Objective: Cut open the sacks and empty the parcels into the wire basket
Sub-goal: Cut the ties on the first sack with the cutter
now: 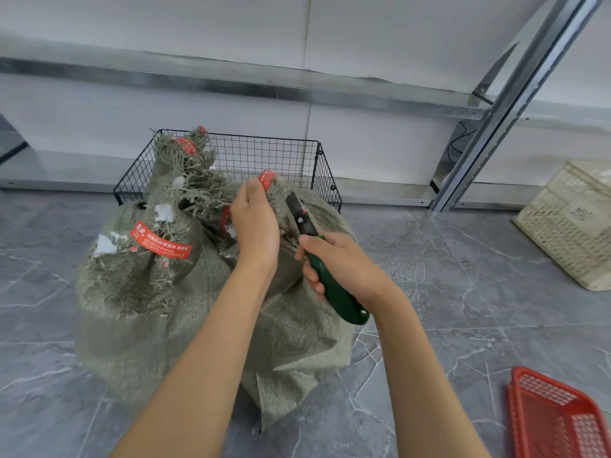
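Note:
Several grey-green woven sacks stand bunched on the floor, their frayed necks tied with red seal tags. My left hand (256, 223) grips the gathered neck of the nearest sack (294, 328) just under its red tag (267, 178). My right hand (334, 262) holds a green-handled utility knife (330, 285), its dark blade end lying against the sack neck beside my left hand. Another sack (132, 279) stands at the left, and a third (185, 163) leans at the black wire basket (264, 153) behind them. No parcels show.
Metal shelving rails and an upright post (515, 104) run along the white wall behind the basket. A beige woven crate (572, 223) lies tilted at the right. A red plastic basket (555, 414) sits at the bottom right on the grey marble floor.

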The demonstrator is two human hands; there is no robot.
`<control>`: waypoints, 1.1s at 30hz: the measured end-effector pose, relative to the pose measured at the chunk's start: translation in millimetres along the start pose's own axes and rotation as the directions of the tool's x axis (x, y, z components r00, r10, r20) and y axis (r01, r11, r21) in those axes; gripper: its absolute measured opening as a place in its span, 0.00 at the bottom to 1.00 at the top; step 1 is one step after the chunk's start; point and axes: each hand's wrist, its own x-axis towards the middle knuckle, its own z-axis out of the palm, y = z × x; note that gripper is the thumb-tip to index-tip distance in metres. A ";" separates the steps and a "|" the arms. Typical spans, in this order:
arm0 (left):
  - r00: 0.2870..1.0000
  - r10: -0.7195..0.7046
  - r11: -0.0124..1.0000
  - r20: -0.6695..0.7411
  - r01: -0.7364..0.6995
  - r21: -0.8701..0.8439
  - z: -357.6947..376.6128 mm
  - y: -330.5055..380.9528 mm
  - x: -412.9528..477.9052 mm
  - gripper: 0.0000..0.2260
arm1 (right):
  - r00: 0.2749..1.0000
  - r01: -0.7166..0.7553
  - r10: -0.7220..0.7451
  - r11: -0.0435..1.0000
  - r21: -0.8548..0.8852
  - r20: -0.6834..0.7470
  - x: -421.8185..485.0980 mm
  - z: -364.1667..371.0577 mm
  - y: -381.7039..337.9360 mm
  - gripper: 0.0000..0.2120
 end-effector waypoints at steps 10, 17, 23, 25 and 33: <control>0.980 -0.038 0.996 0.195 0.022 0.083 -8.0 -2.2 -11.4 0.13 | 0.915 0.202 -0.186 0.979 0.008 -0.357 1.6 -6.2 -3.1 0.05; 0.943 0.010 0.968 0.331 -0.092 0.235 -7.5 1.2 -27.3 0.20 | 0.902 0.204 -0.173 0.978 0.037 -0.395 8.0 2.1 -4.3 0.06; 0.932 0.087 0.934 0.351 -0.198 0.296 -11.9 -3.1 -29.0 0.14 | 0.947 0.192 -0.150 0.973 0.127 -0.285 7.1 7.0 -3.7 0.08; 0.931 0.108 0.911 0.350 -0.234 0.339 -12.6 -4.4 -29.4 0.16 | 0.950 0.184 -0.139 0.972 0.144 -0.280 7.8 7.6 -3.0 0.09; 0.927 0.277 0.848 0.252 -0.359 0.390 -12.2 -2.8 -31.8 0.19 | 0.907 0.209 -0.134 0.966 0.150 -0.398 11.0 1.6 1.2 0.09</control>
